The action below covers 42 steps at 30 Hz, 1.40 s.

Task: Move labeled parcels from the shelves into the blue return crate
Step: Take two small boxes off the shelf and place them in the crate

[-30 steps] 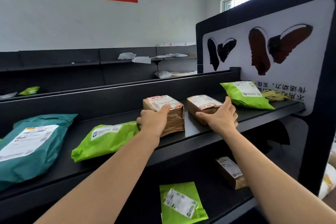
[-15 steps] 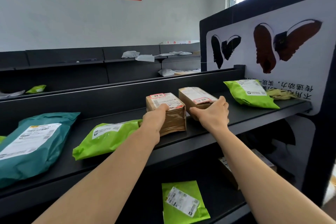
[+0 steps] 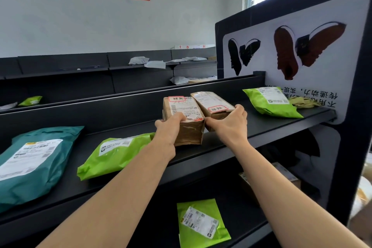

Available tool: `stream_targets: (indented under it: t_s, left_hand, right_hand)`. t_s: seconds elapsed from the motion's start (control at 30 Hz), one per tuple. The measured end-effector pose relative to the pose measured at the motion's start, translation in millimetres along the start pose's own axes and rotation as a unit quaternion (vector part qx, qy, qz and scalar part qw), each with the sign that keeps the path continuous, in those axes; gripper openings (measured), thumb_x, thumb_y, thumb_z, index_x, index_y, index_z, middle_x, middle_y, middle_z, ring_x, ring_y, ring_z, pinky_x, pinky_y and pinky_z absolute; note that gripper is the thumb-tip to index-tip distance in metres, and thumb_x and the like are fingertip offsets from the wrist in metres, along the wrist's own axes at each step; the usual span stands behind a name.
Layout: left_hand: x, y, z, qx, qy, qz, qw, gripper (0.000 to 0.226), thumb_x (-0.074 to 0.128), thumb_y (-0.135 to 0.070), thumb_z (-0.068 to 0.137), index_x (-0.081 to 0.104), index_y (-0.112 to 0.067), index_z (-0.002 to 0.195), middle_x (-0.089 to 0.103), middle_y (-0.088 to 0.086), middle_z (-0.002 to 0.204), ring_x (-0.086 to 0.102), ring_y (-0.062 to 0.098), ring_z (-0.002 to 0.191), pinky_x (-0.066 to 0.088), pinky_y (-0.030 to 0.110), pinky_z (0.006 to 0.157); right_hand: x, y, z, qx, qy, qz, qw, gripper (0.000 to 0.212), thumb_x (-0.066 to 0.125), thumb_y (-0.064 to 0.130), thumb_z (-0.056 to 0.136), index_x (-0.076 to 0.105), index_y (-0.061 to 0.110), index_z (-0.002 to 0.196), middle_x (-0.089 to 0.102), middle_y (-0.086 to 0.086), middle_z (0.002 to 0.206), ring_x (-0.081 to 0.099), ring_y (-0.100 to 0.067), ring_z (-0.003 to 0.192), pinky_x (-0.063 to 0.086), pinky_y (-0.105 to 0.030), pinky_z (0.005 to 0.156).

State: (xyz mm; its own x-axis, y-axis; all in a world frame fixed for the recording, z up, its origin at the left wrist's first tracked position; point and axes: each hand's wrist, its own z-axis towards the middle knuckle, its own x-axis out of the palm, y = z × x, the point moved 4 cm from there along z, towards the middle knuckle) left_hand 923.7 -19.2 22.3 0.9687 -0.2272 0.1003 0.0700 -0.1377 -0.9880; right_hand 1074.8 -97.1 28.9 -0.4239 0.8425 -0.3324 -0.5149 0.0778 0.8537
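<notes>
Two brown taped boxes with white labels sit side by side on the top black shelf (image 3: 261,125). My left hand (image 3: 171,129) grips the near left corner of the left brown box (image 3: 184,119). My right hand (image 3: 229,125) holds the right brown box (image 3: 212,101), which is tilted up and pressed against the left one. Other labeled parcels lie on the same shelf: a light green bag (image 3: 114,153) just left of my left hand, a teal bag (image 3: 34,161) at far left, and a second light green bag (image 3: 269,101) at the right. No blue crate is in view.
On the lower shelf lie a green labeled bag (image 3: 201,223) and a brown box (image 3: 281,179) partly hidden by my right arm. A black end panel with a shoe poster (image 3: 302,50) closes the right side. Grey bags (image 3: 138,60) lie on far shelves.
My right hand has slid the right brown box leftward and lifted it until it touches the left box. My left hand has kept its hold on the left box.
</notes>
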Motion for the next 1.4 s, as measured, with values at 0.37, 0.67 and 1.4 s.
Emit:
stream_targets:
  t_s: [0.37,0.67,1.4]
  left_hand:
    - [12,0,-2,0.036,0.144,-0.062,0.987,0.087,0.071,-0.017,0.049,0.041,-0.016,0.130,0.065,0.008,0.120,0.065,0.021,0.102,0.045,0.053,0.094]
    - [19,-2,-22,0.043,0.277,-0.068,0.957,0.085,0.074,-0.014,0.057,0.040,-0.017,0.135,0.069,0.004,0.118,0.063,0.022,0.109,0.037,0.051,0.099]
    - [6,64,-207,-0.031,0.575,-0.057,0.816,0.071,0.059,-0.009,0.062,0.048,-0.009,0.132,0.067,0.013,0.121,0.062,0.028,0.099,0.042,0.043,0.087]
  right_hand:
    - [-22,-5,-8,0.011,-0.076,0.016,0.997,0.092,0.081,0.027,0.061,0.026,0.003,0.132,0.030,-0.013,0.135,0.034,-0.031,0.125,0.034,-0.040,0.107]
    - [-72,6,-43,-0.009,-0.181,-0.034,0.983,0.112,0.080,0.032,0.066,0.007,0.006,0.146,0.020,-0.012,0.143,0.026,-0.030,0.132,0.032,-0.041,0.111]
    - [-191,35,-305,0.095,-0.461,-0.206,0.858,0.091,0.079,0.034,0.064,0.026,0.008,0.133,0.031,-0.009,0.130,0.034,-0.025,0.121,0.042,-0.032,0.094]
